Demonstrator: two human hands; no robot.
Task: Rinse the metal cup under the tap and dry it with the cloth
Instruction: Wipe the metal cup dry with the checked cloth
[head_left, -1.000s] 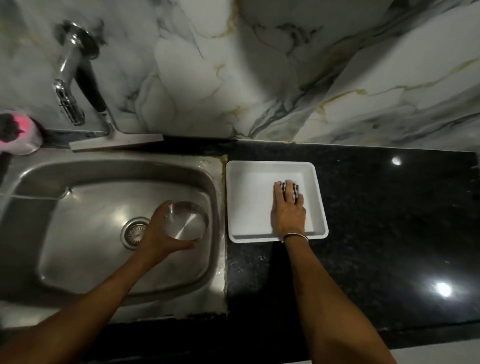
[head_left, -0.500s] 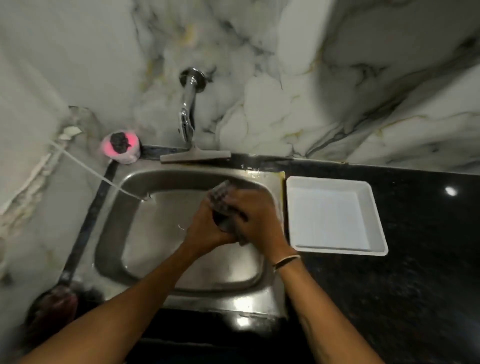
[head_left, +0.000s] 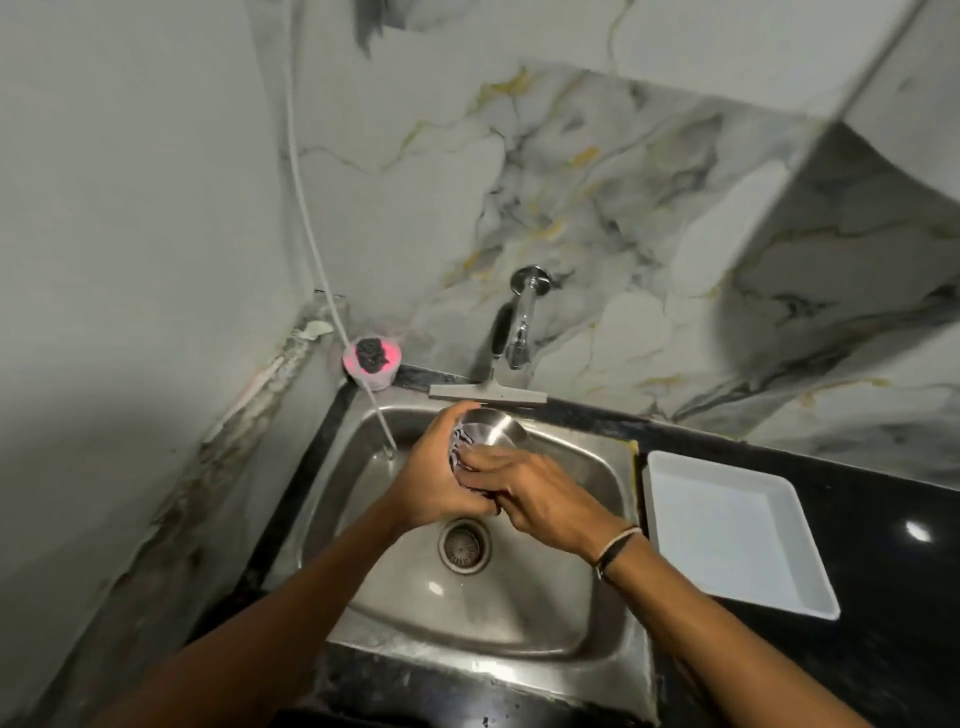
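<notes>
Over the sink (head_left: 582, 613) I hold the metal cup (head_left: 493, 428), just below the tap (head_left: 519, 332). My left hand (head_left: 434, 478) wraps around its side so it stays put. My right hand (head_left: 545, 501) squeezes the cloth (head_left: 462, 462) against it to rub it dry. No water runs. The white tray (head_left: 737, 535) sits close on my right, with open room to put things down.

The sink (head_left: 571, 613) is set into the surface (head_left: 883, 649) at its left end, with the tray (head_left: 737, 530) on the surface just right of it. The tap (head_left: 519, 332) stands out from the wall behind the sink, a squeegee (head_left: 488, 392) lies on the back edge below it, and a small tub (head_left: 371, 364) sits in the back left corner. Over the basin, the left hand (head_left: 431, 478) and right hand (head_left: 545, 504) meet around the cup (head_left: 493, 428) and cloth (head_left: 465, 457), behind the drain (head_left: 464, 545).
</notes>
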